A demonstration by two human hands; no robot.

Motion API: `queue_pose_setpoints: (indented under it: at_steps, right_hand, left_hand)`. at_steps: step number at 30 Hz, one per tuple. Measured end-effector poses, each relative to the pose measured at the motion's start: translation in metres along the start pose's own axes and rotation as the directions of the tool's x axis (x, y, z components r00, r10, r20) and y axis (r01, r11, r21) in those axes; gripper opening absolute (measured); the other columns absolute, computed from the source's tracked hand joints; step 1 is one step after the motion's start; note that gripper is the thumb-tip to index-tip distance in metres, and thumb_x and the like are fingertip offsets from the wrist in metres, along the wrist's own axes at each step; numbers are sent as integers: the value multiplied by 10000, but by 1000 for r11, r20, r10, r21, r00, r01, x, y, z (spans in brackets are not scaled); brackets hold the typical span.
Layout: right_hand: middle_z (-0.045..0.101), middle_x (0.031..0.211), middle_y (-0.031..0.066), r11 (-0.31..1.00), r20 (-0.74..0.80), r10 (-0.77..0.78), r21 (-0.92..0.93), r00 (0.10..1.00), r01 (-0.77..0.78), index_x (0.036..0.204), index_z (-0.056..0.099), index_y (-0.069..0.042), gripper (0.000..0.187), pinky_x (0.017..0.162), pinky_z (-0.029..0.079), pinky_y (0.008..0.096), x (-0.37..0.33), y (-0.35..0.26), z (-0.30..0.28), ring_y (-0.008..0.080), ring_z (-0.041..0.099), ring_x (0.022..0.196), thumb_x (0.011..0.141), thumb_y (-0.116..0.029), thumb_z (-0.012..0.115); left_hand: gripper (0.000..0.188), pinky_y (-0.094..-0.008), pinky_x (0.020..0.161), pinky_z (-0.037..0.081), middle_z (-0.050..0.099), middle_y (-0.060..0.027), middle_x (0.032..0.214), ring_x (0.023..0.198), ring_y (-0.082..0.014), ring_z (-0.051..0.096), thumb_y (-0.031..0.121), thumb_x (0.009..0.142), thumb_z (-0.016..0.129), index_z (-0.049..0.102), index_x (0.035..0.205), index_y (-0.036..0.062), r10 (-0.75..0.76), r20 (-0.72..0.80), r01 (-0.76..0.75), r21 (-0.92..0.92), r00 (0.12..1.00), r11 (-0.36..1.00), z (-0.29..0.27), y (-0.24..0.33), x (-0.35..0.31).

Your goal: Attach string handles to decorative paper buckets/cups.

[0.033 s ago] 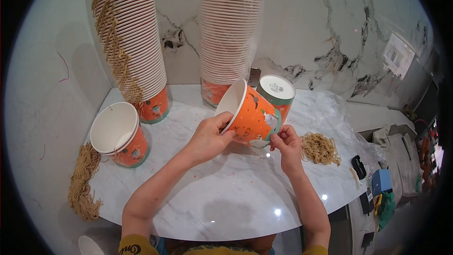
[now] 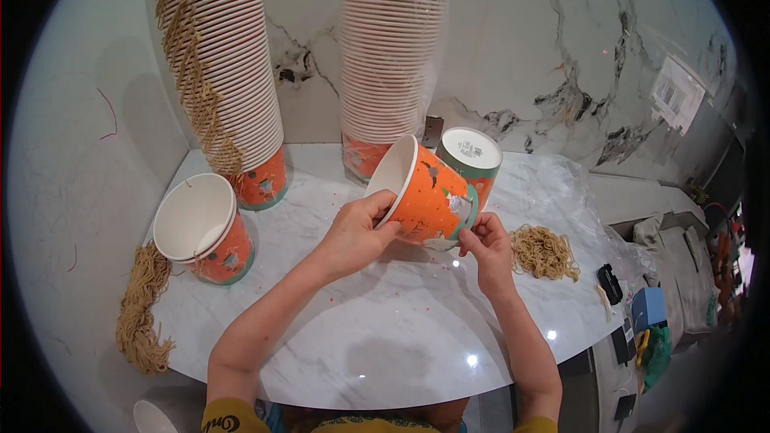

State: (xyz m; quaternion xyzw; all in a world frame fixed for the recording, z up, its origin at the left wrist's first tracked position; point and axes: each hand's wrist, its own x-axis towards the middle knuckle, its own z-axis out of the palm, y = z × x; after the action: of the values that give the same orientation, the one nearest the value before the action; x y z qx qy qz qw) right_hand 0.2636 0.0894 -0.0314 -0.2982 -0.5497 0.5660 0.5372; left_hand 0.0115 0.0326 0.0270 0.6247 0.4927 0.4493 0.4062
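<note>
An orange paper bucket (image 2: pixel 431 207) with a green base band is tilted above the middle of the table, its white mouth turned to the left. My left hand (image 2: pixel 357 232) is closed on its rim, the thumb outside and the fingers toward the mouth. At the base edge, my right hand (image 2: pixel 490 250) pinches the green band between thumb and fingers. Just behind stands an upside-down bucket (image 2: pixel 471 150) of the same kind, its white bottom up. A loose heap of tan cord (image 2: pixel 545 253) lies right of my right hand.
Nested open buckets (image 2: pixel 196 216) stand at left beside a hank of tan cord (image 2: pixel 143 313). Behind rise a tall bucket stack (image 2: pixel 241 80) draped with cords and a plastic-wrapped stack (image 2: pixel 391 56). Clear plastic film (image 2: pixel 553 180) and a small black object (image 2: pixel 609 283) lie at right.
The bucket has turned very slightly in my hands, its printed pattern shifting a little downward. My hands have stayed in nearly the same place.
</note>
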Motion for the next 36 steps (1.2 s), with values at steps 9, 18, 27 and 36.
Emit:
queue_pose_setpoints:
  at_steps: [9,18,27,36]
  right_hand:
    - [635,980,-5,981,47,-51,-187,998,59,1059,556,-63,188,684,494,245,-3,3,-1,66,572,813,957,-84,713]
    - [691,1100,33,779,204,-249,-539,947,322,1208,663,-52,364,681,520,250,-5,10,3,115,653,880,860,2,757]
    - [686,1092,61,721,225,-221,-617,949,315,1193,629,-30,341,696,540,273,-5,10,3,134,666,916,869,24,721]
    - [651,1048,64,999,-2,-36,-40,999,36,1197,561,-14,223,721,528,288,-2,-5,2,107,611,852,1008,-131,560]
  left_hand:
    - [252,-238,783,505,680,-5,980,846,-47,601,-17,940,586,609,1191,-28,-6,-19,6,-4,1000,1000,-1,5,-1]
    - [298,-250,832,526,688,-21,1052,902,-59,632,-7,956,594,605,1253,-22,28,-59,-34,-103,998,994,-1,6,0]
    - [263,-255,843,529,692,-18,1068,931,-65,632,2,961,609,625,1222,-24,23,-43,-28,-117,999,993,-3,7,0]
    - [185,-246,677,454,635,28,891,751,-43,507,22,939,610,645,1120,-3,27,27,-24,-92,999,995,-3,7,-2]
